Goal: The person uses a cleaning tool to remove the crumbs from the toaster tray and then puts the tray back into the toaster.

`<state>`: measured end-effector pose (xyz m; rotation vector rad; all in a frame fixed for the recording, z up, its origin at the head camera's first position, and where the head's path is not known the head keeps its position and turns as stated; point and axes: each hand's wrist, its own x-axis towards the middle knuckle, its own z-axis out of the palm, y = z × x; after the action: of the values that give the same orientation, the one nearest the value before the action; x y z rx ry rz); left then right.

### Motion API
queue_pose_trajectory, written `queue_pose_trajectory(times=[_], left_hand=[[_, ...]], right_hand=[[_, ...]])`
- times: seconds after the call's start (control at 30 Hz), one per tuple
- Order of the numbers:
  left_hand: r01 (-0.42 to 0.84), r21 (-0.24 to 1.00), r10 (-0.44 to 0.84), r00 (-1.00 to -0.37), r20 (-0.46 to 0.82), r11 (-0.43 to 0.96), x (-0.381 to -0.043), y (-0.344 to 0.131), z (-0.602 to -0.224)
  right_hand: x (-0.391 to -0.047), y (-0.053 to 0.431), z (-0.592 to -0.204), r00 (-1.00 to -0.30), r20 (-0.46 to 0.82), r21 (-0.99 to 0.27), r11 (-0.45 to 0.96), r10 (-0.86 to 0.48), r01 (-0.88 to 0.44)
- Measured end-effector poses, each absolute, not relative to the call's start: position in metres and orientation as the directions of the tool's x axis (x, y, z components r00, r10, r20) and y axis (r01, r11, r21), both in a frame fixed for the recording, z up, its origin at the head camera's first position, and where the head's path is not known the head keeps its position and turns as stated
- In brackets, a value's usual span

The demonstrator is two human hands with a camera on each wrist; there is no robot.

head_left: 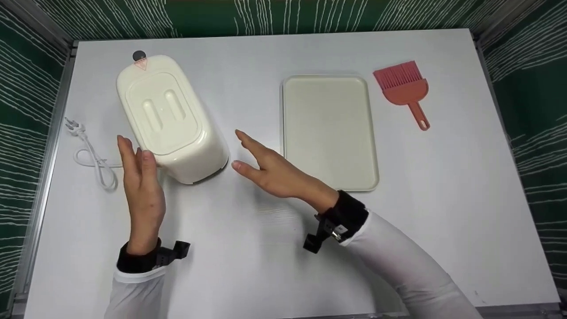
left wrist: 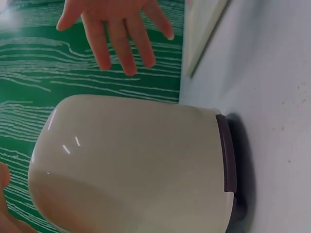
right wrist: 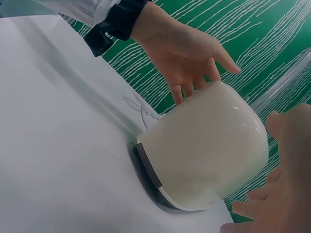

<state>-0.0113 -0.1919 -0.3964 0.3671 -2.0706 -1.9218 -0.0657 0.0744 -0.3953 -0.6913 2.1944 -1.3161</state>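
A cream, rounded appliance (head_left: pixel 164 113), which looks like a lidded toaster, stands at the left of the table, turned at an angle. Two long raised or sunken shapes mark its top, and a dark knob (head_left: pixel 139 55) sits at its far end. My left hand (head_left: pixel 144 195) is upright beside its near left corner, fingers straight; whether it touches the side I cannot tell. To the right of the appliance, my right hand (head_left: pixel 277 173) hovers with fingers extended and thumb apart, holding nothing. The left wrist view shows the smooth near end (left wrist: pixel 136 160) and its dark base strip (left wrist: pixel 227 153).
A white power cord (head_left: pixel 99 166) with a plug (head_left: pixel 73 125) lies left of the appliance. Right of centre is a shallow pale tray (head_left: pixel 330 133), partly under my right forearm's reach. Farther right rests a red hand brush (head_left: pixel 405 91). Green, white-streaked walls (head_left: pixel 283 17) border the table.
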Motion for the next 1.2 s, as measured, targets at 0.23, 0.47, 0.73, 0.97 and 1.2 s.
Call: queue_pose_trajectory(times=[0.23,0.47,0.73,0.97,1.2], left_hand=[[0.004,0.998,-0.407,-0.913,0.031,0.066,-0.014,-0.189,-0.398],[-0.021,0.998,-0.428,-0.904,0.008,0.062,-0.020,-0.188,-0.399],[-0.038,0.998,-0.426,-0.905,-0.014,0.048,-0.024,-0.184,-0.400],[-0.040,0.989,-0.406,-0.914,0.022,0.143,-0.026,-0.183,-0.400],[-0.061,0.971,-0.419,-0.907,0.042,0.230,-0.025,-0.177,-0.396]], right_hand=[[-0.071,0.059,-0.393,-0.768,-0.203,-0.934,0.355,-0.608,-0.034],[-0.077,0.041,-0.392,-0.791,-0.220,-0.956,0.287,-0.571,0.059],[-0.080,0.023,-0.390,-0.817,-0.199,-0.970,0.229,-0.541,0.085],[-0.081,0.013,-0.392,-0.839,-0.148,-0.970,0.242,-0.523,0.021],[-0.081,0.012,-0.393,-0.837,-0.131,-0.964,0.264,-0.531,-0.016]])
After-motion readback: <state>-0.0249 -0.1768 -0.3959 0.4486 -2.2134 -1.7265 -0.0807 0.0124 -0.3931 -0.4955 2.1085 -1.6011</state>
